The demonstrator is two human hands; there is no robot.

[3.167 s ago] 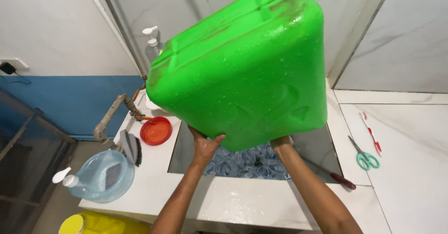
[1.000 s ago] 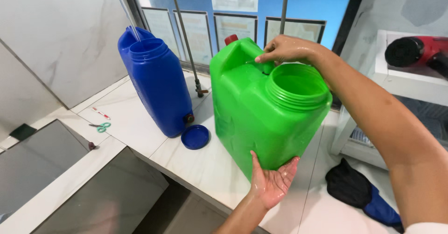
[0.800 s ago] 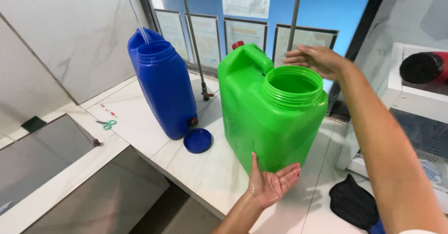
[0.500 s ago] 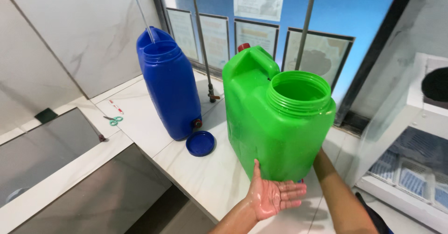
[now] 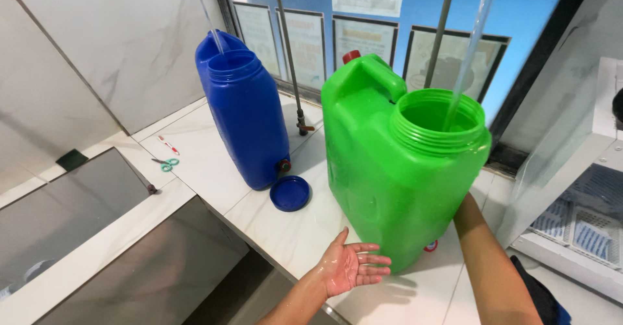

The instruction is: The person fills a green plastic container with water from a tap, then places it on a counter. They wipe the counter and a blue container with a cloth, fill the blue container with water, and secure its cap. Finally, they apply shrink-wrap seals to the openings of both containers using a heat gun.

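A large green plastic jerrycan with a moulded handle and wide open mouth [image 5: 396,169] stands upright on the white marble-look counter [image 5: 285,234], with a clear hose [image 5: 470,46] reaching down into its mouth. At the jerrycan's near base, the person's wet left hand [image 5: 350,270] lies open, palm up, fingertips close against the wall and holding nothing. The right forearm runs behind the jerrycan's right side, its hand hidden, so its grip cannot be told; left of the jerrycan stands a tall blue plastic jerrycan [image 5: 243,124], with a round blue screw cap [image 5: 290,192] lying between them.

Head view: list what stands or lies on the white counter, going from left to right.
Green-handled scissors → blue jerrycan → blue cap lying flat → the wet, open left hand → green jerrycan, mouth open. The right hand is hidden behind the green jerrycan, so it is left out.
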